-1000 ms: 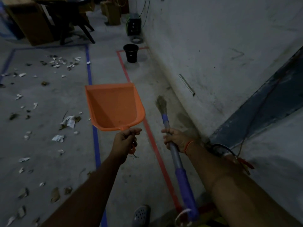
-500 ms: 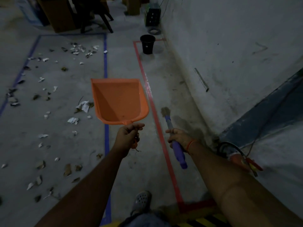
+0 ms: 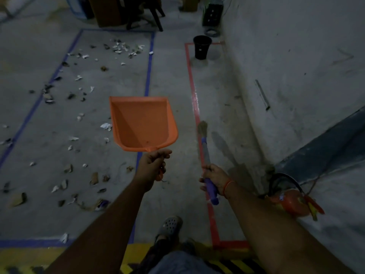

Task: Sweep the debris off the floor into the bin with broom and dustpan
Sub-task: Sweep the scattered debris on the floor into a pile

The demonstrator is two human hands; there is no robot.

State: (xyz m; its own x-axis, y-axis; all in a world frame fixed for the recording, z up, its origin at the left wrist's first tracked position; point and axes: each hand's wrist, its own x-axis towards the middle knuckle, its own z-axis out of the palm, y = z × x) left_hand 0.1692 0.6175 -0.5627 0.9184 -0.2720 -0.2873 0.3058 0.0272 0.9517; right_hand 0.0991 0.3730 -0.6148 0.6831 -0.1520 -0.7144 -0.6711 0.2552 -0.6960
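My left hand (image 3: pixel 153 164) grips the handle of an orange dustpan (image 3: pixel 141 123), held in the air with its empty scoop facing up. My right hand (image 3: pixel 214 177) holds a broom (image 3: pixel 205 153) by its purple handle, bristles pointing forward over the red tape line. Scraps of paper and dry leaves, the debris (image 3: pixel 79 115), lie scattered on the concrete floor inside a blue taped rectangle to the left. A black bin (image 3: pixel 201 47) stands far ahead at the corner of the red taped strip, near the wall.
A grey wall (image 3: pixel 296 56) runs along the right. A red extinguisher with a black hose (image 3: pixel 292 200) lies at the wall's foot, right of my arm. Furniture legs and boxes (image 3: pixel 138 12) stand at the far end. My sandalled foot (image 3: pixel 170 225) is below, by yellow-black floor marking.
The view has pulled back and shifted, so more of the debris area shows. My right hand now holds the broom nearer its handle end. The dustpan stays raised.
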